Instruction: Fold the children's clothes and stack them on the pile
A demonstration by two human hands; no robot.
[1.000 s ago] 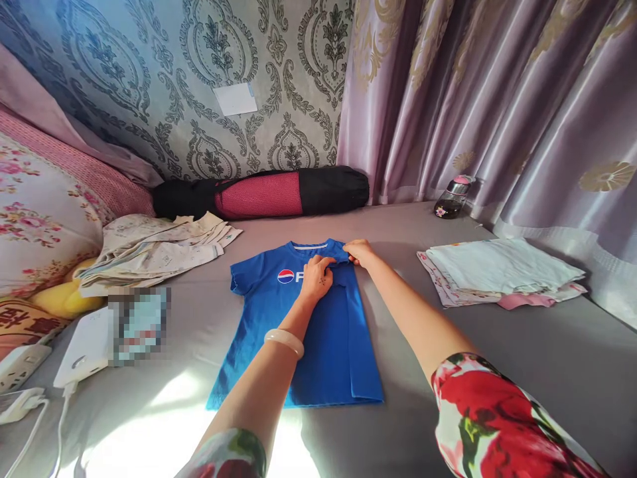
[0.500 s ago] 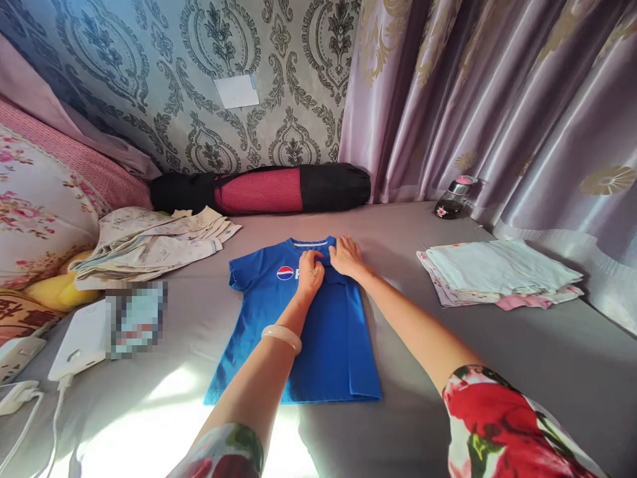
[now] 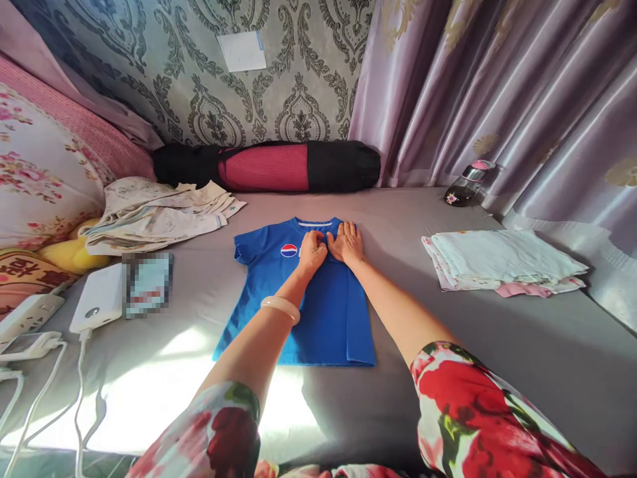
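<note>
A blue T-shirt (image 3: 279,318) with a round red, white and blue logo lies front up on the grey sheet, its collar away from me. Its right side is folded inward in a long strip, while the left sleeve sticks out. My left hand (image 3: 312,252), a pale bangle on its wrist, is closed with curled fingers on the folded cloth at the chest, covering part of the white lettering. Beside it, my right hand (image 3: 347,244) lies flat with fingers stretched out along the folded right shoulder edge.
Folded pale clothes (image 3: 507,262) lie at right, below a dark bottle (image 3: 465,186). Several cream garments (image 3: 159,216) lie at left, near a white power bank (image 3: 99,299) with cables and a power strip (image 3: 30,312). A black and red rolled bag (image 3: 263,166) lies along the wall.
My right hand has flattened, its fingers now stretched along the shoulder edge. The left hand stays on the chest of the T-shirt. The camera view has tilted slightly downward.
</note>
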